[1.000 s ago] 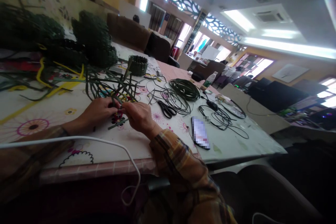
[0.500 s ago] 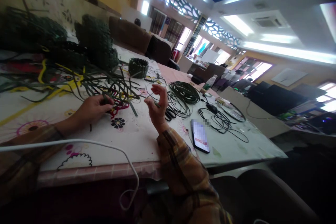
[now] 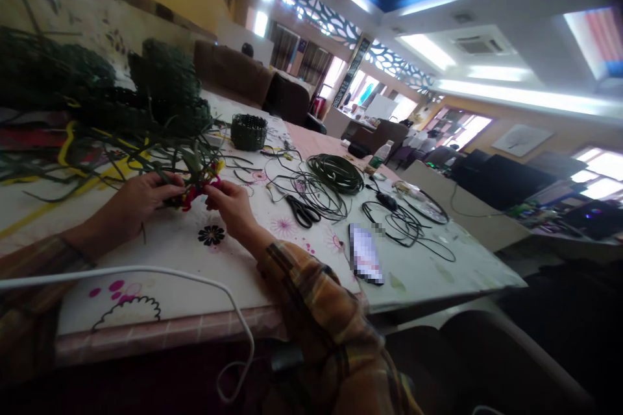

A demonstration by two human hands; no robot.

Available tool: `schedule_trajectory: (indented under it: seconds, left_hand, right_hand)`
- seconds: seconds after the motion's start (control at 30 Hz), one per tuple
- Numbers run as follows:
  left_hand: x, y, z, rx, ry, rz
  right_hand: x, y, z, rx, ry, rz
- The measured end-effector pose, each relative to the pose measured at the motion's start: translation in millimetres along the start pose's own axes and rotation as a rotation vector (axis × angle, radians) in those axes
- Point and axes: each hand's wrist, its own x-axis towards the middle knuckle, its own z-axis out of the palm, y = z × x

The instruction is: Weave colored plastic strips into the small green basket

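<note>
A bundle of green strips with red and yellow pieces (image 3: 195, 189) is between my two hands, just above the patterned tablecloth. My left hand (image 3: 141, 198) grips it from the left, thumb and fingers closed on the green strips. From the right, my right hand (image 3: 232, 205) pinches at the red part; the fingertips partly hide what they hold. Loose green strips (image 3: 117, 159) and yellow strips (image 3: 104, 175) spread behind my left hand. Black-handled scissors (image 3: 302, 211) lie to the right of my right hand. A small woven green basket (image 3: 248, 133) stands further back.
Coils of green cord (image 3: 335, 174) lie right of centre. Beyond them are a phone (image 3: 365, 254), black cable (image 3: 406, 224) and a bottle (image 3: 382, 154). Large woven pieces (image 3: 165, 81) are heaped at the back left. A white cable (image 3: 195, 272) hangs across the near side.
My right hand has moved left, from open above the table near the scissors to closed at the red part. The bundle is raised slightly, and the scissors are now uncovered.
</note>
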Motion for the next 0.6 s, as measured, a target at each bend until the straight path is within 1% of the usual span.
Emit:
schedule_trajectory:
  seconds: [0.17,0.27,0.33,0.4,0.5,0.57,0.6]
  left_hand:
    - [1.9,1.2,-7.0,-0.072,-0.002,0.01]
    - [-0.2,5.9,-5.8,-0.085,0.011,-0.049]
    - [-2.6,10.3,-3.4,-0.096,0.024,-0.088]
    - [-4.5,13.8,-1.3,-0.105,0.035,-0.098]
    - [-5.0,15.3,-0.2,-0.109,0.031,-0.093]
    - [-4.9,14.4,0.2,-0.117,0.024,-0.093]
    - [-5.1,13.8,0.6,-0.12,0.02,-0.091]
  right_hand:
    - [-5.3,-0.3,7.1,0.054,0.046,-0.04]
    - [-9.2,0.0,5.9,0.066,0.04,0.021]
    - [-11.0,-0.5,4.2,0.014,0.041,0.044]
    - [-14.1,-2.3,2.0,-0.142,0.083,-0.035]
    - [-21.7,-6.8,-0.6,-0.434,0.194,-0.273]
    - [-25.8,-9.9,-1.1,-0.562,0.22,-0.396]
    - [-27.0,-10.9,-0.8,-0.62,0.209,-0.435]
